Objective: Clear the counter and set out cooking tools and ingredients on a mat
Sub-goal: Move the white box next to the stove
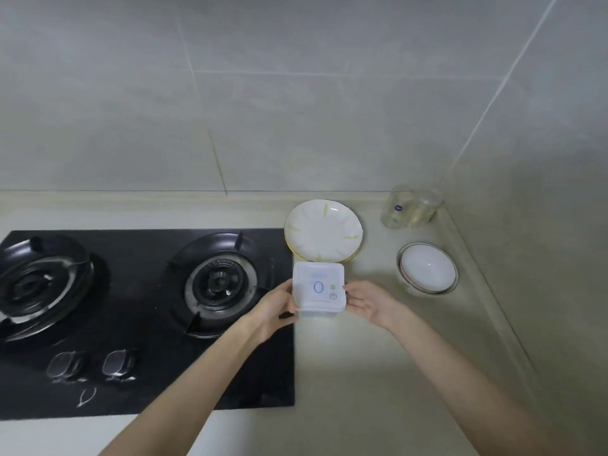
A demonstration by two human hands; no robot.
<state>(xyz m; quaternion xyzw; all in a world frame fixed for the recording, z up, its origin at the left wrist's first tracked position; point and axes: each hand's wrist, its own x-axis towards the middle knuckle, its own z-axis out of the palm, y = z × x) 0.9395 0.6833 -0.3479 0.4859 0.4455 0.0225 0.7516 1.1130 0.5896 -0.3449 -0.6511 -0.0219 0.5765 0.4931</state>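
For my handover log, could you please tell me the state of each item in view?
Box: lid on, gripped by left hand and right hand.
Plates: stacked, empty.
Bowl: standing apart, untouched.
Glasses: in corner, untouched.
Burners: unlit, bare.

Two hands on the box (pixel 318 286): the left hand (pixel 276 311) grips its left side, the right hand (pixel 368 304) pinches its right edge, just beside the stove (pixel 148 324). A plate (pixel 324 230) sits right behind, a bowl (pixel 427 268) off right, glasses (pixel 409 205) in the corner.
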